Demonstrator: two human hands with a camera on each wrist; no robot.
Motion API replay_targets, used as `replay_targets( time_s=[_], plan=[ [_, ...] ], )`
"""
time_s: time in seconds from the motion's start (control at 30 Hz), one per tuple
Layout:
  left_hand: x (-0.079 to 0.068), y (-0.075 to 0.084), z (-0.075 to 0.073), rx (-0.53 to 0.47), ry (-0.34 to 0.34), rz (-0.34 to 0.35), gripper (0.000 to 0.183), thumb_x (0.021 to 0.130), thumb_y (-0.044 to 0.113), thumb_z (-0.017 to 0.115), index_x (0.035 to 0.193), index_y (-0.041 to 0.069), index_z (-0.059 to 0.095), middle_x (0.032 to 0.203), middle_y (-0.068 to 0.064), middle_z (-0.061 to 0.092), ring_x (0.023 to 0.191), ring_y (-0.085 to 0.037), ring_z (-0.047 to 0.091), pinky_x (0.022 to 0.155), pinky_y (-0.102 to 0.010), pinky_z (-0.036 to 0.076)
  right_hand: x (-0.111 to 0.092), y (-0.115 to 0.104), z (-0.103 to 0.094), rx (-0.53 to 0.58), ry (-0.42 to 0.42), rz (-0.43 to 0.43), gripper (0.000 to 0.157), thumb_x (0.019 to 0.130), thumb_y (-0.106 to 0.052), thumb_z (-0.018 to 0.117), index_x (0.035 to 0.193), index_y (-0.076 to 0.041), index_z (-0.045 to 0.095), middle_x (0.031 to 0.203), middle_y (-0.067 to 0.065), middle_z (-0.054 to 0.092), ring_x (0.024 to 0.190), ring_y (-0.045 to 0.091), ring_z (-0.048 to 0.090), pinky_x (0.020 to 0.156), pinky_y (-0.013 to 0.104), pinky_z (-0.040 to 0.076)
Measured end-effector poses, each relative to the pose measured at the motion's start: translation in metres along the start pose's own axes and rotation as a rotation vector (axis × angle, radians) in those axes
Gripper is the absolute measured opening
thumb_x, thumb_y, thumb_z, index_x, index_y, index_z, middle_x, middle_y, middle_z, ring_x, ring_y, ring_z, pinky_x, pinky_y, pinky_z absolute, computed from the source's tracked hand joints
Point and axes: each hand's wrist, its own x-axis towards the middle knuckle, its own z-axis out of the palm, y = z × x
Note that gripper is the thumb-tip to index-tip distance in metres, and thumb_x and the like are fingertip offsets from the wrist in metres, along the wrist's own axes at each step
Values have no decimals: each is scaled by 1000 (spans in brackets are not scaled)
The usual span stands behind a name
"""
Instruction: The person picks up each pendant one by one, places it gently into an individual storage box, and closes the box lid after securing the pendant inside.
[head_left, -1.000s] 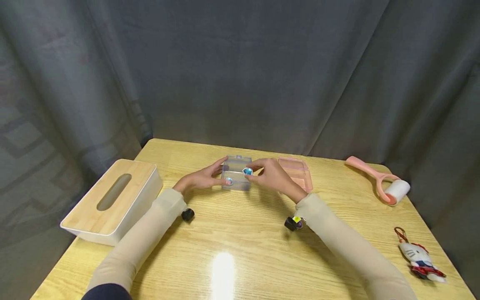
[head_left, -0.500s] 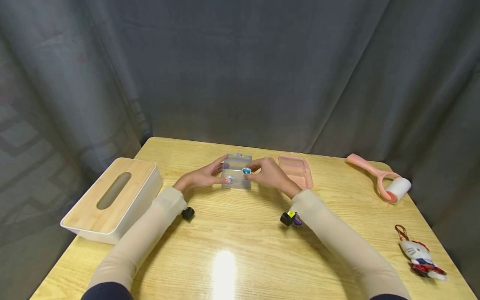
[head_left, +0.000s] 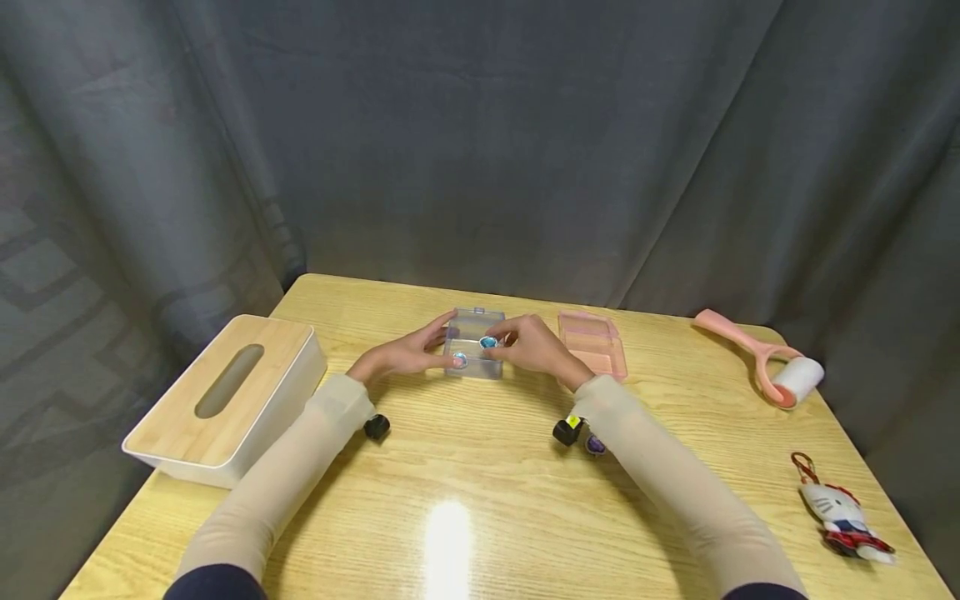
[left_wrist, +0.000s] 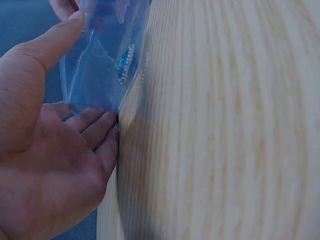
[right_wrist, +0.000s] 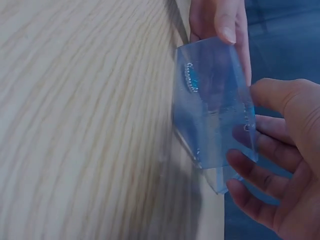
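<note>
An open clear plastic box (head_left: 481,369) stands on the table. My left hand (head_left: 408,352) holds its left end, with the thumb over the front and the fingers against the side, as the left wrist view shows of the box (left_wrist: 95,75). Behind the front wall, near that thumb, lies a pale blue gem (head_left: 460,360) with a beaded edge. My right hand (head_left: 534,345) pinches a second, deeper blue gem (head_left: 489,342) between thumb and fingers over the box's right side. Through the clear wall, the right wrist view shows the first gem (right_wrist: 192,77).
A pink open box (head_left: 592,329) stands right of my right hand. A purple gem (head_left: 596,445) lies by the right sleeve. A tissue box (head_left: 288,392) is at left; a lint roller (head_left: 738,342) and a plush charm (head_left: 840,517) are at right.
My right hand has shifted slightly left with the blue gem, farther over the box. More of the purple gem has come into sight by the sleeve. The left hand keeps its hold.
</note>
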Motion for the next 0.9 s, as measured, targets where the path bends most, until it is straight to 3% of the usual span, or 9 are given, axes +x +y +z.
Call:
replay_targets(
  time_s=[0.37, 0.63, 0.9],
  plan=[
    [0, 5, -2, 12, -4, 2, 102, 99, 41, 68, 166, 34, -9, 175, -10, 3, 163, -33, 9, 119, -70, 30, 14, 7, 4, -53, -46, -4, 33, 92, -30, 79, 121, -12, 77, 112, 6, 80, 68, 10, 65, 64, 25, 54],
    [0, 3, 0, 20, -2, 0, 102, 99, 40, 68, 166, 34, -8, 175, -12, 4, 162, -34, 9, 120, -69, 30, 15, 1, 7, -131, -82, 7, 29, 92, -30, 79, 116, -13, 79, 117, 5, 79, 96, 18, 76, 81, 33, 62],
    [-1, 1, 1, 0, -7, -6, 100, 100, 38, 68, 165, 35, -8, 175, -12, 4, 163, -34, 8, 121, -69, 29, 21, -4, 8, -197, -123, 10, 27, 90, -28, 81, 112, -13, 81, 111, 5, 80, 101, 22, 75, 90, 40, 61]
  ],
)
